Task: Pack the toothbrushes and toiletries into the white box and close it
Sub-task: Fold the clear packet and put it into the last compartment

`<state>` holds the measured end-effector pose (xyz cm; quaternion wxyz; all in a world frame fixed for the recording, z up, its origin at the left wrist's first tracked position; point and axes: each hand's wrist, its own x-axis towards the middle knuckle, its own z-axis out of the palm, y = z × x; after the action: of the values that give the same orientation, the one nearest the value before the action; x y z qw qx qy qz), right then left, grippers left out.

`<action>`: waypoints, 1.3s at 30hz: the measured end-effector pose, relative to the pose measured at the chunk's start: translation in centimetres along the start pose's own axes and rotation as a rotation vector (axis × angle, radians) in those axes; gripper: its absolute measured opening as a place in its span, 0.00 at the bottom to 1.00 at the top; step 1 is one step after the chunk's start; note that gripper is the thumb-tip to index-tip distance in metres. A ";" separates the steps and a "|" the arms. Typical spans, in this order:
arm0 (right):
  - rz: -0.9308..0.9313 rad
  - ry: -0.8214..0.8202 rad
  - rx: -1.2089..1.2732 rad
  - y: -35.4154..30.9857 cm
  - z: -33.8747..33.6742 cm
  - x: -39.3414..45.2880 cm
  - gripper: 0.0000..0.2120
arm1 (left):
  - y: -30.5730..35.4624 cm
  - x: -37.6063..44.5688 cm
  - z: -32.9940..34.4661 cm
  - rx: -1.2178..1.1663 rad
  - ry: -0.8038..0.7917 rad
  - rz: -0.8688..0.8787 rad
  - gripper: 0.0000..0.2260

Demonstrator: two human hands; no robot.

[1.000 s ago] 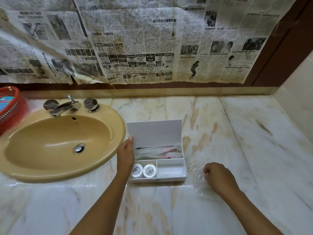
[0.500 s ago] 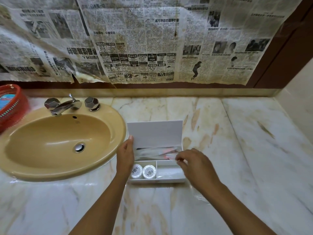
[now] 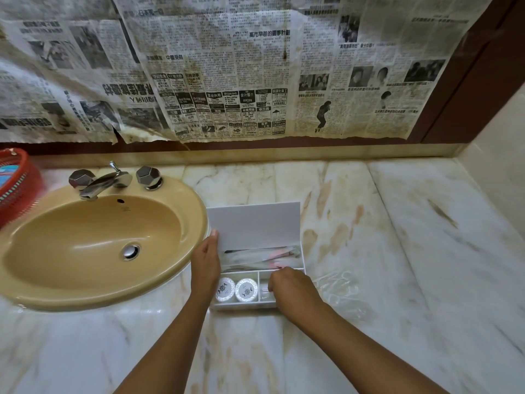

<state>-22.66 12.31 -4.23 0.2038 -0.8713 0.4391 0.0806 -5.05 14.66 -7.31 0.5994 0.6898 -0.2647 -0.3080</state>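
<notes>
Packing the white box point(image 3: 255, 223) beside the sink point(image 3: 196, 200), lid up.
Left hand point(image 3: 206, 265) lies flat against its side, steadying it; right hand point(image 3: 292, 288) reaches into the front compartment, grip hidden; wrapped toothbrushes point(image 3: 261, 255) behind.

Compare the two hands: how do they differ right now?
The left hand lies flat against the box's left side, fingers pointing toward the raised lid; the right hand is curled over the box's front right compartment. The left stays outside the box; the right reaches into it, hiding its fingertips. Both touch the box.
</notes>
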 end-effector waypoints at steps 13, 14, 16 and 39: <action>0.086 0.446 0.341 4.7 -3.5 -1.8 0.10 | 0.3 -0.2 0.0 -0.009 0.005 0.003 0.15; 0.134 0.461 0.329 5.7 -3.3 -1.7 0.10 | 0.4 -0.3 0.0 -0.011 0.004 0.000 0.15; 0.218 0.392 0.270 7.3 -2.5 -1.4 0.13 | 0.4 -0.3 0.0 -0.015 -0.003 -0.002 0.14; 0.226 0.454 0.180 7.3 -3.3 -2.2 0.09 | 0.4 -0.3 0.0 -0.027 -0.001 -0.024 0.14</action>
<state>-29.95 8.65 -2.56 0.1667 -0.7908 0.5734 -0.1340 -5.27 14.82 -6.87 0.6048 0.6846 -0.2527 -0.3189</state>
